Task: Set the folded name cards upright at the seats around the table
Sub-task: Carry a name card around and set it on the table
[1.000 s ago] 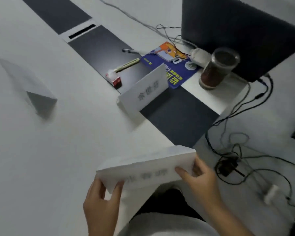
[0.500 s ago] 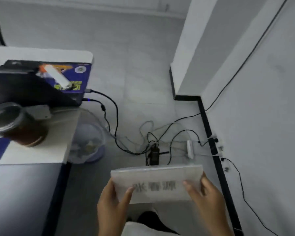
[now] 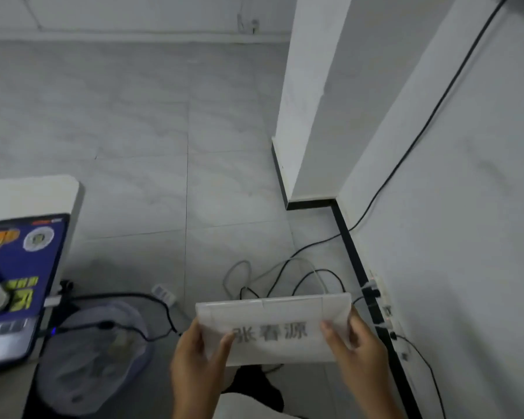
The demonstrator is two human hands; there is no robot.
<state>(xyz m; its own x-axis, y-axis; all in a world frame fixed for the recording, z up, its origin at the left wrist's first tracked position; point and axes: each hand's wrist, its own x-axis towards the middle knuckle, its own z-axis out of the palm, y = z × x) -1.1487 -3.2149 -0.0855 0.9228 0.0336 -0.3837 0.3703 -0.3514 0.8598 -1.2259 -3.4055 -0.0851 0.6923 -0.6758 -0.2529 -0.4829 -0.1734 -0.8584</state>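
Both hands, left (image 3: 198, 356) and right (image 3: 356, 347), grip one folded name card (image 3: 274, 331) at lower centre; placement at a seat remains undone.

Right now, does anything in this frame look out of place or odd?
Loose black and white cables lie tangled on the grey tiled floor by the wall. The white folded name card, held by the left hand and right hand, hangs over floor, not table.
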